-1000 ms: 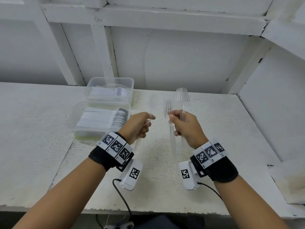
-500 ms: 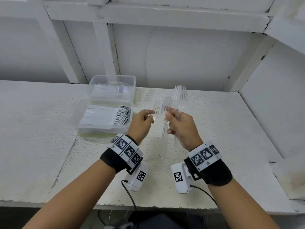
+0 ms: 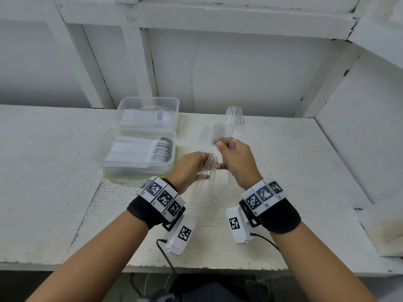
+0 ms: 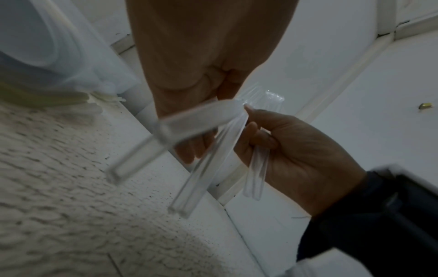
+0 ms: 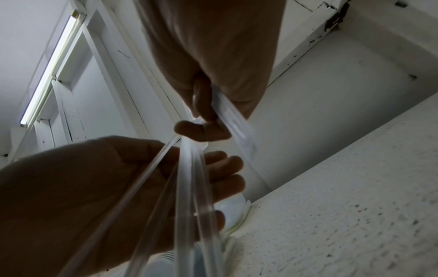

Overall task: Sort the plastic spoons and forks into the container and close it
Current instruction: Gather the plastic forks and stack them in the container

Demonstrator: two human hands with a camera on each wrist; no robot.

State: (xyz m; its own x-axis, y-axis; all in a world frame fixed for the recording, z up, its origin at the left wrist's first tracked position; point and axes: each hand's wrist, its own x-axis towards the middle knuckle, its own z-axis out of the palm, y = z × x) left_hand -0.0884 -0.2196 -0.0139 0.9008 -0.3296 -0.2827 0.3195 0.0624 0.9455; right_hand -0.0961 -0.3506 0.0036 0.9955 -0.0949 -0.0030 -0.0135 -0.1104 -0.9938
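Both hands meet above the table [image 3: 283, 162], right hand [image 3: 237, 162] pinching clear forks [image 3: 234, 118] upright, left hand [image 3: 188, 168] gripping some handles, apparently aligning them for the container [image 3: 139, 158] at near left.

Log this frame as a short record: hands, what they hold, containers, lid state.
left hand: grips clear fork handles
right hand: holds clear forks, tines up
near container: open, stacked cutlery inside
far container: open, clear cutlery inside
lid: none on either container
table: white, rough
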